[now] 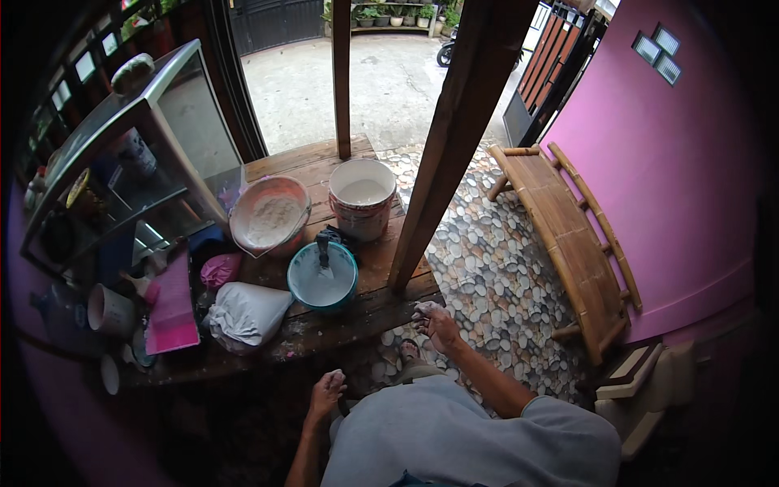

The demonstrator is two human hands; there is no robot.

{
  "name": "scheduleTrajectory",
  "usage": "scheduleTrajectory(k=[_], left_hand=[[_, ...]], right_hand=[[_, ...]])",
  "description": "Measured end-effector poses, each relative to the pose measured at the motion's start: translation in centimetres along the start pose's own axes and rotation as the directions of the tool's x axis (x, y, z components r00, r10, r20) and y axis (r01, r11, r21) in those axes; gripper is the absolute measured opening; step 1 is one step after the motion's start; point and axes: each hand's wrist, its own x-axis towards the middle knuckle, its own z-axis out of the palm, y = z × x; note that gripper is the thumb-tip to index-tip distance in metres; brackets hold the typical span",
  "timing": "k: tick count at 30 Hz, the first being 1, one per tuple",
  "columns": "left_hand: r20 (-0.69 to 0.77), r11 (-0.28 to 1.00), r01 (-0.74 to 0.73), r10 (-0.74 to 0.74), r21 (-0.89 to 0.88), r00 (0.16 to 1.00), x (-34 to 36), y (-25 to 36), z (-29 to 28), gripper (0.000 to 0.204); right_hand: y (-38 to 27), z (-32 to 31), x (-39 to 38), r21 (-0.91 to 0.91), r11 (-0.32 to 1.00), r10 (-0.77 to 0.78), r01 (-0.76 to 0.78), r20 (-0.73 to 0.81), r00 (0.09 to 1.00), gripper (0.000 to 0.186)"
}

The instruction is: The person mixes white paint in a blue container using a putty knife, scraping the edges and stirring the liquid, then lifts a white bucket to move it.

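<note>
Bucket point(355, 282), teal, stood at 8 o'clock on the table point(374, 280), pale mix point(322, 290) seemingly started, powder point(274, 221) at 9 likely left to add. Left hand point(327, 391) at 7 and right hand point(439, 326) at 5 were curled; I couldn't tell if either grip clasped anything.

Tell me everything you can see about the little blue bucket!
The blue bucket is round and open-topped and looks like plastic, with a teal rim. It stands upright on the wooden table, near the front edge. Inside is something pale, with whitish smears up the walls; I can't tell what it is. A dark handle sticks up past the far rim. A white bag sits close on the left, maybe touching. Neither the left hand nor the right hand touches it.
</note>
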Motion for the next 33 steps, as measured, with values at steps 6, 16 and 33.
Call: scheduleTrajectory(k=[6, 16, 33], left_hand=[[0.609, 0.986, -0.052, -0.057, 0.161, 0.791, 6.0, 6.7, 9.9, 0.068], [0.063, 0.806, -0.176, 0.171, 0.565, 0.983, 5.0, 7.0, 4.9, 0.074], [-0.294, 0.936, -0.35, 0.328, -0.025, 0.898, 15.8, 7.9, -7.6, 0.049]], right_hand=[[0.2, 9.8, -3.6, 0.113, 0.99, -0.113, 0.086, 0.261, 0.959, 0.061], [-3.8, 10.3, -0.3, -0.127, 0.977, -0.133, 0.173, 0.278, 0.951, 0.059], [-1.4, 20.1, 19.6, -0.67, -0.527, -0.189, 0.523, 0.692, 0.696, 0.029]])
